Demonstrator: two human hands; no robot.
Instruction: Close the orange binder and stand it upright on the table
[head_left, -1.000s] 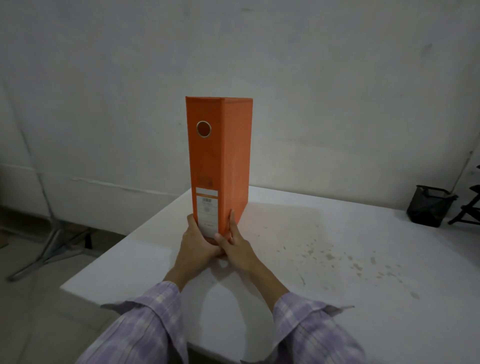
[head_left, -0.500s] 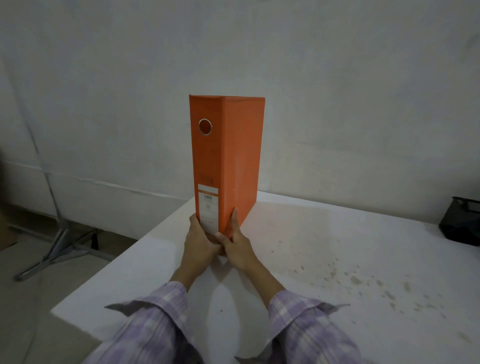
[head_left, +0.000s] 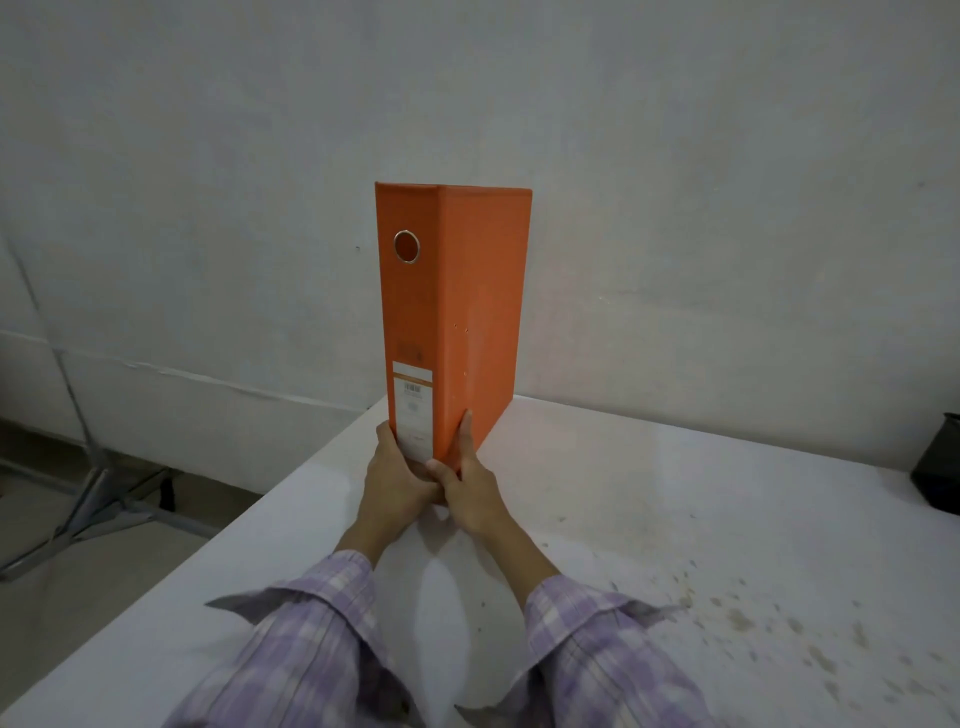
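The orange binder (head_left: 457, 312) stands upright and shut on the white table (head_left: 649, 519), near its far left corner. Its spine faces me, with a metal-ringed finger hole near the top and a white label low down. My left hand (head_left: 395, 478) clasps the bottom of the spine from the left. My right hand (head_left: 470, 483) clasps it from the right, fingers up along the side cover. The two thumbs meet in front of the base, which they hide.
A black container (head_left: 940, 467) sits at the table's right edge. Brown stains speckle the table's right half. A white wall rises just behind the binder. A metal stand's legs (head_left: 98, 509) spread on the floor to the left, beyond the table's left edge.
The binder has turned a little, so more of its right cover shows. My view has shifted left, pushing the black container toward the frame's right edge. Both hands keep their hold.
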